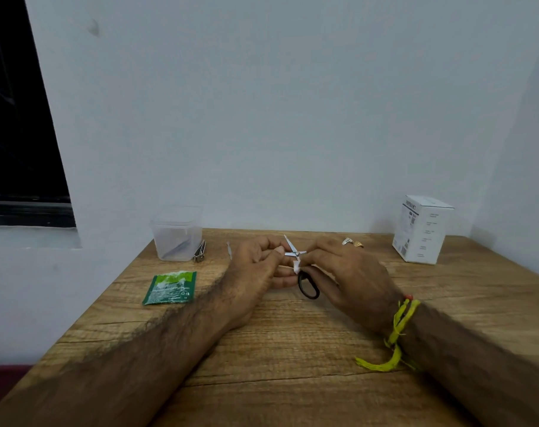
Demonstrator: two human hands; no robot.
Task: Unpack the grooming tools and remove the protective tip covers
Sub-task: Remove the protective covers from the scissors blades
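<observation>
Small scissors [295, 253] with steel blades and black handle loops are held between both hands above the wooden table [293, 349]. The blades are spread apart in a cross. My left hand [256, 272] pinches one blade near the pivot with thumb and fingers. My right hand [345, 272] grips the scissors at the handle end, and one black loop [308, 286] hangs below it. A small white scrap [297, 266], perhaps a cover, shows between my fingertips. A clear tip cover [229, 250] lies on the table left of my left hand.
A clear plastic container [176, 234] stands at the back left with a metal tool [200, 251] leaning against it. A torn green sachet [169, 288] lies front left. A white carton [422, 229] stands at the back right. Walls close the back and right.
</observation>
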